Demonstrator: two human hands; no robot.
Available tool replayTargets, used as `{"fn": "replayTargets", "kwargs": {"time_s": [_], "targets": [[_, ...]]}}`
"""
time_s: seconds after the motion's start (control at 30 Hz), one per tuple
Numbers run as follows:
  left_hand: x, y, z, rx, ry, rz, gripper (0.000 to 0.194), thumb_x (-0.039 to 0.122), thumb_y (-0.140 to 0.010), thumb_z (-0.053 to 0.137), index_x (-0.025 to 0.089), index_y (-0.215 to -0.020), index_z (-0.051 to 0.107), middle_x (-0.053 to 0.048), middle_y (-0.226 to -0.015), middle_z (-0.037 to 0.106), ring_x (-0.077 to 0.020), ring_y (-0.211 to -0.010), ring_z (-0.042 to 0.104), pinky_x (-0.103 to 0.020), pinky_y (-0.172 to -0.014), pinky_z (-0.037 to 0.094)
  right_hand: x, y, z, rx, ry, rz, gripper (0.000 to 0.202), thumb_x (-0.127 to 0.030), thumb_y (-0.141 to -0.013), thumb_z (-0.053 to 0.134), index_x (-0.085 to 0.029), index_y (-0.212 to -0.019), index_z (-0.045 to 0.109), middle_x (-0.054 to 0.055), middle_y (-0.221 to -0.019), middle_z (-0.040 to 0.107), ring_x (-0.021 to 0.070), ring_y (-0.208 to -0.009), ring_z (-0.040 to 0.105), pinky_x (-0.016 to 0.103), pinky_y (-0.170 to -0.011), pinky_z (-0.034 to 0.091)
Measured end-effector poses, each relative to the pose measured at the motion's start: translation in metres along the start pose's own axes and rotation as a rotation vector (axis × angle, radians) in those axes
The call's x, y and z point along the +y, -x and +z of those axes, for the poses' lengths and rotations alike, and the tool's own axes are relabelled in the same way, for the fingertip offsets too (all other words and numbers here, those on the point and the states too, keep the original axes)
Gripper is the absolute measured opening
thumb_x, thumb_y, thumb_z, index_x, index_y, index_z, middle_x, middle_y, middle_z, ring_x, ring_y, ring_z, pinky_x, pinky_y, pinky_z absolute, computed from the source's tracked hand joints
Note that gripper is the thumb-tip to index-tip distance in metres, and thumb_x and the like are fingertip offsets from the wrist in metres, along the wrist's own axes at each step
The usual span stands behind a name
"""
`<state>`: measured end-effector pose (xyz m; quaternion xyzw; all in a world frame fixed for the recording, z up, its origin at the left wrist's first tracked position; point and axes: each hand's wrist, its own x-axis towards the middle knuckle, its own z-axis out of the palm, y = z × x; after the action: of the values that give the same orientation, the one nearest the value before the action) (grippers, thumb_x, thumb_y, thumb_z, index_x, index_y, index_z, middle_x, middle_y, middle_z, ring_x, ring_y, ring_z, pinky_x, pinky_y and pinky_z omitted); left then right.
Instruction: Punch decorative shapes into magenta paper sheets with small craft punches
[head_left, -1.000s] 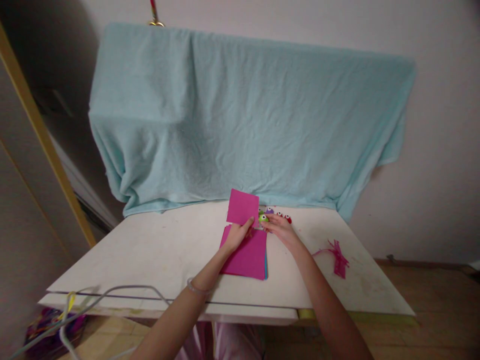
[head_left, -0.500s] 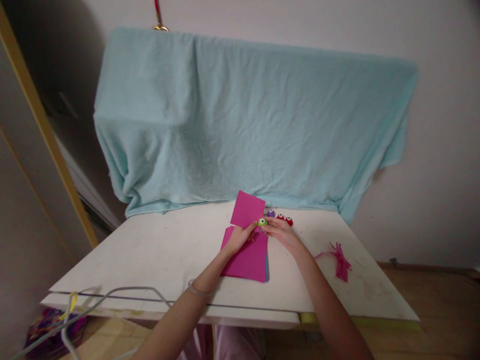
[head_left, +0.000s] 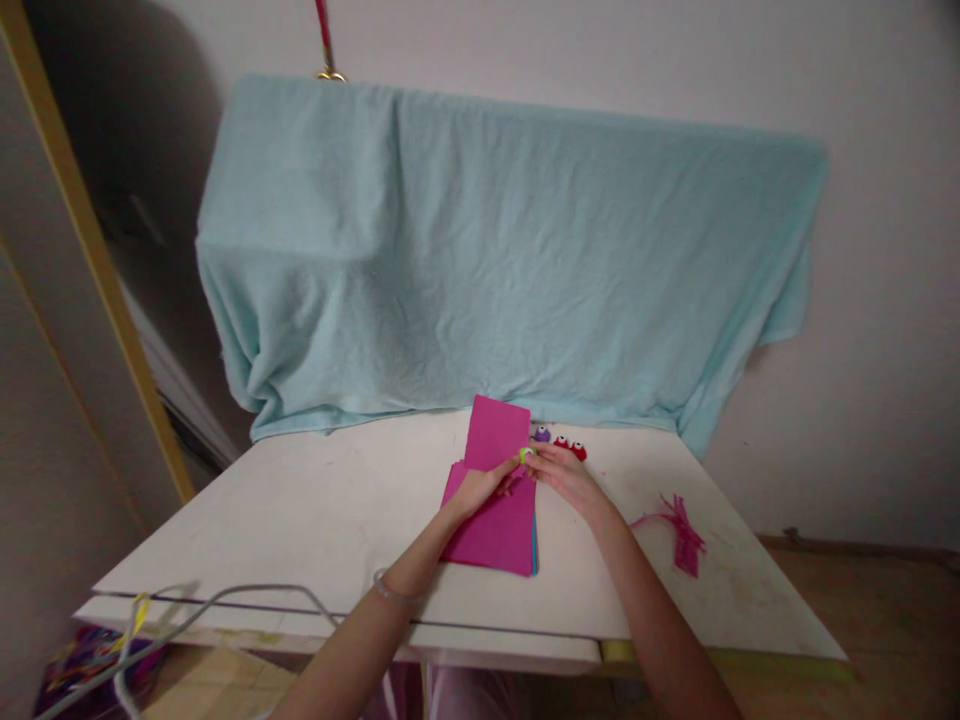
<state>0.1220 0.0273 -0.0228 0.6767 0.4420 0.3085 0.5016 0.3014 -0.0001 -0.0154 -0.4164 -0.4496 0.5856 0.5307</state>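
Observation:
A small green ball-like figure with one white eye [head_left: 527, 455] is held up between my two hands, above the magenta paper. My left hand [head_left: 478, 490] reaches it from the left, with thumb and finger closed at its edge. From the right, the fingers of my right hand [head_left: 568, 478] close on its other side and partly hide it. Under my left hand lies a stack of magenta paper sheets [head_left: 491, 540], with a blue edge showing at the right. A smaller magenta sheet [head_left: 499, 432] lies behind it. Just beyond my right hand sit a purple one-eyed figure [head_left: 541, 434] and two red ones [head_left: 578, 451].
A tangle of pink strips [head_left: 686, 540] lies on the right of the white table [head_left: 300, 520]. Behind the table hangs a light blue cloth [head_left: 525, 250]. A grey cable [head_left: 247, 585] loops over the front left edge.
The green figure has turned between my fingers, and my right fingers now cover more of it. The whole view has shifted slightly; the sheets and other figures keep their places on the table.

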Motion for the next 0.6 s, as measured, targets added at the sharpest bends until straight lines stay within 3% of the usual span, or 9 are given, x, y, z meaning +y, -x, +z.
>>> {"fn": "replayTargets", "kwargs": {"time_s": [0.17, 0.6], "targets": [[-0.0017, -0.0001, 0.0, -0.093, 0.05, -0.029, 0.056, 0.066, -0.082, 0.04, 0.017, -0.059, 0.058, -0.003, -0.055, 0.056, -0.0172, -0.055, 0.053, -0.03, -0.06, 0.038, 0.0016, -0.0019, 0.003, -0.019, 0.026, -0.004, 0.032, -0.038, -0.065, 0.081, -0.016, -0.086, 0.072, 0.004, -0.079, 0.068, 0.0133, -0.067, 0.059, 0.028, -0.067, 0.044], [-0.0012, -0.0002, 0.0004, -0.005, 0.033, -0.031, 0.054, 0.065, -0.082, 0.043, 0.019, -0.056, 0.055, -0.002, -0.052, 0.054, -0.0164, -0.051, 0.048, -0.03, -0.053, 0.034, 0.0049, -0.003, 0.0005, -0.021, 0.054, -0.053, 0.031, -0.041, -0.069, 0.078, -0.017, -0.087, 0.072, 0.005, -0.082, 0.068, 0.0148, -0.072, 0.059, 0.03, -0.073, 0.045]]}}
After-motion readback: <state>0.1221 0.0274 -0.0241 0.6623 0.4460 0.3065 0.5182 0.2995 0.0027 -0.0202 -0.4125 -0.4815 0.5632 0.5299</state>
